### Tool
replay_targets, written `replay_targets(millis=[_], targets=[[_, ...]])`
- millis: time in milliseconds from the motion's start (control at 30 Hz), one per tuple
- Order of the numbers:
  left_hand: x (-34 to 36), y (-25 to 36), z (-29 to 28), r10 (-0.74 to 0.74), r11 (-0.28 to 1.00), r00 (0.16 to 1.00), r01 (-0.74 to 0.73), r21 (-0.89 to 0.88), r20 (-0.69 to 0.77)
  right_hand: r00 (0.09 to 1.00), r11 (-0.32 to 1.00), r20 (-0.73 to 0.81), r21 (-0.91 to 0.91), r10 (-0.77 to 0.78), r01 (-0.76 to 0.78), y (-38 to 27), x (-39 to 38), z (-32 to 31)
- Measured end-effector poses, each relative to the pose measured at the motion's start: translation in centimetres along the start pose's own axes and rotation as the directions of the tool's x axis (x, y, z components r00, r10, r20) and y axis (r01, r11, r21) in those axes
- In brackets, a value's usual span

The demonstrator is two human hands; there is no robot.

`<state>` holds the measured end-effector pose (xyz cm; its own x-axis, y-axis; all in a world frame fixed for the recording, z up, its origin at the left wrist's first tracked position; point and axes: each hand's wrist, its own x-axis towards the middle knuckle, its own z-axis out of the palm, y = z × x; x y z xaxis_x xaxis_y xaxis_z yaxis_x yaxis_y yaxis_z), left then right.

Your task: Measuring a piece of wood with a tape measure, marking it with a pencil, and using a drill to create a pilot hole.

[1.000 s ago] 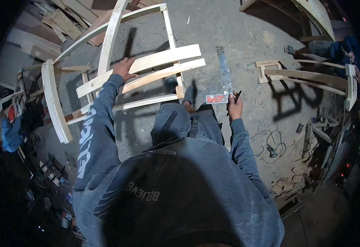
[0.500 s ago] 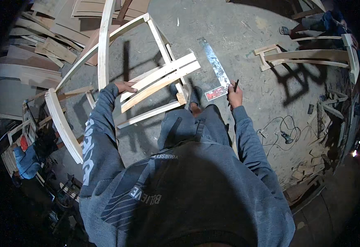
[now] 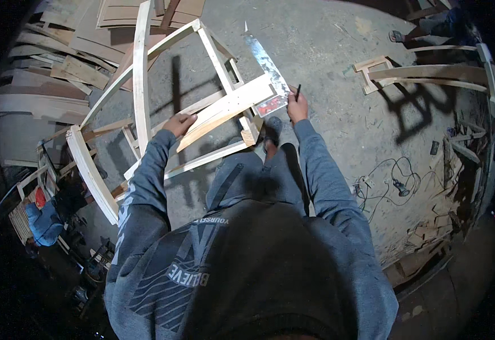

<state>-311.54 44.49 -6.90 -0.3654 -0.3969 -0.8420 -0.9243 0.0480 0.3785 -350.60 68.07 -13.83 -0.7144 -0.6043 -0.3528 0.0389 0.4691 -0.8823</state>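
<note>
My left hand grips a pale wooden board lying across a wooden frame, with a second, more yellow strip beside it. My right hand holds a metal L-square and a dark pencil-like stick. The square's short leg, with a red label, lies by the right end of the board. Part of the frame is hidden under the boards and behind my arms.
Stacked panels and planks lie at the left. A co-worker in blue is at lower left. Another person's leg and sandal show upper right, near a curved wooden frame. A coiled cord and offcuts lie right.
My right hand has moved left and up, bringing the square to the board's right end. My left hand and the boards have shifted in view; the board's end has tilted upward earlier, now similar.
</note>
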Motion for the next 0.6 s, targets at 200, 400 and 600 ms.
replay_targets(millis=[200, 400, 600], targets=[[-3.6, 9.5, 7.9, 0.641, 0.692, 0.659, -0.276, 0.667, -0.393, 0.997, 0.999, -0.073, 0.029, -0.027, 0.03, -2.2, -1.4, 0.8], [-1.7, 10.4, 9.8, 0.513, 0.743, 0.689, -0.057, 0.667, -0.512, 0.999, 0.999, -0.047, 0.049, -0.001, 0.003, -2.7, -0.9, 1.0], [-1.8, 11.4, 10.0, 0.465, 0.762, 0.699, -0.003, 0.648, -0.543, 0.994, 0.998, -0.097, 0.02, -0.051, 0.053, -1.9, -1.8, 2.2]])
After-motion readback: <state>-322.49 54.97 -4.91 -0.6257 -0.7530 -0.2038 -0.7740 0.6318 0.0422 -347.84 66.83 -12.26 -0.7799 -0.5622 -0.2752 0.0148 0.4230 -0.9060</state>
